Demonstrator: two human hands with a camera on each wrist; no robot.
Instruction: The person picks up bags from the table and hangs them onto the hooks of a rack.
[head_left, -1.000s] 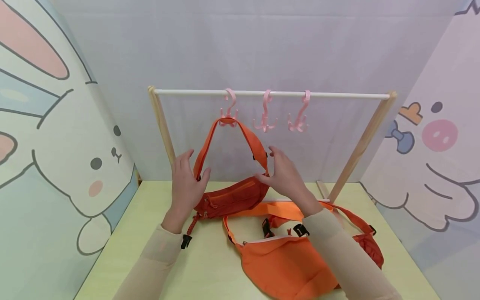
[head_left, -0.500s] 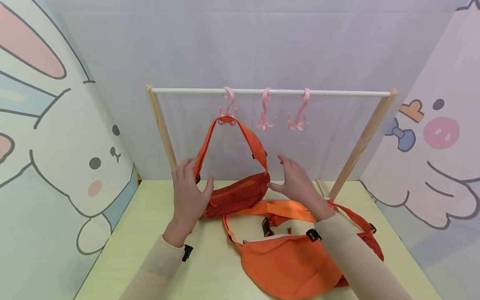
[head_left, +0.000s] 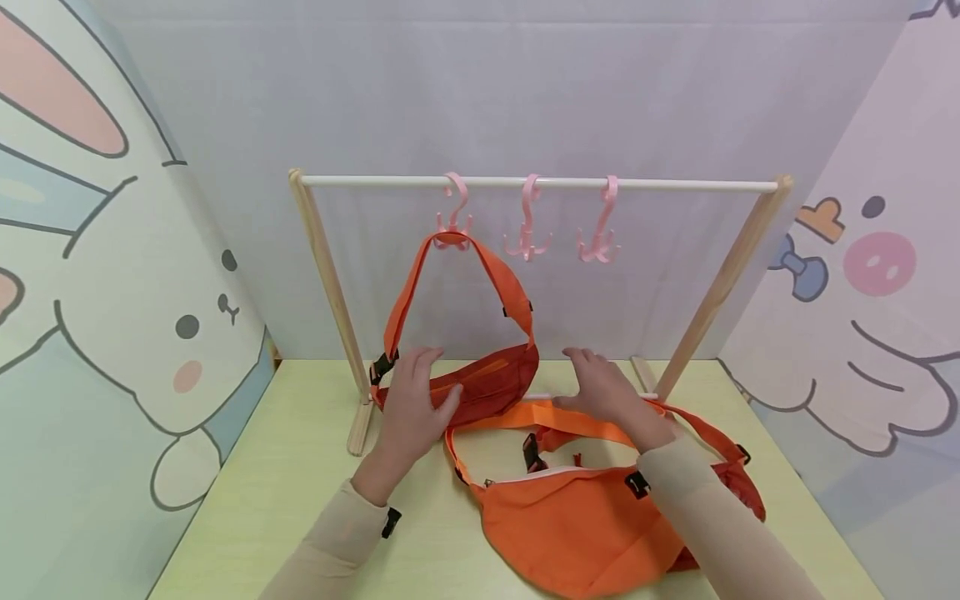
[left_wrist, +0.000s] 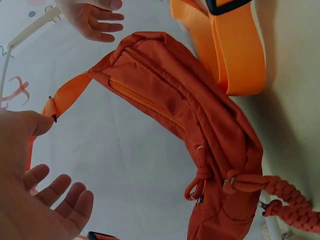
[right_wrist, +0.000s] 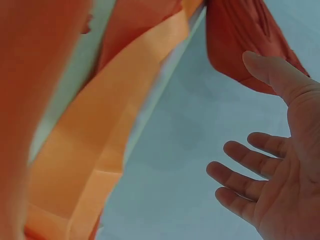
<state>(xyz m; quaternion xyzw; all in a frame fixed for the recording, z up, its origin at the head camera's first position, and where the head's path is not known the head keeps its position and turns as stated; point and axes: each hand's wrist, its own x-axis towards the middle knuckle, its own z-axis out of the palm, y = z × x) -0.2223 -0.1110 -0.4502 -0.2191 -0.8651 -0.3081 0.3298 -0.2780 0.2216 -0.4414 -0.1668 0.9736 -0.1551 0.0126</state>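
A dark red-orange waist bag (head_left: 487,385) hangs tilted by its orange strap (head_left: 510,287) from the left pink hook (head_left: 453,218). My left hand (head_left: 414,408) is in front of the bag's left part, hiding some of it; in the left wrist view the fingers are apart from the bag and hold nothing. To the bag's right is my right hand (head_left: 606,392), loosely spread with nothing in it. Below it, a larger orange waist bag (head_left: 577,525) lies on the table, partly covered by the right sleeve. Another dark red bag (head_left: 738,487) shows beside that sleeve.
A rack with wooden legs (head_left: 720,292) and a white rail (head_left: 675,185) stands at the back of the pale yellow table (head_left: 240,500). Two more pink hooks (head_left: 527,225) hang on the rail. Walls with cartoon animals flank both sides.
Both hands have come lower; the left has moved right across the hanging bag, and the right has drawn away from it to the right. The bag stays on its hook.
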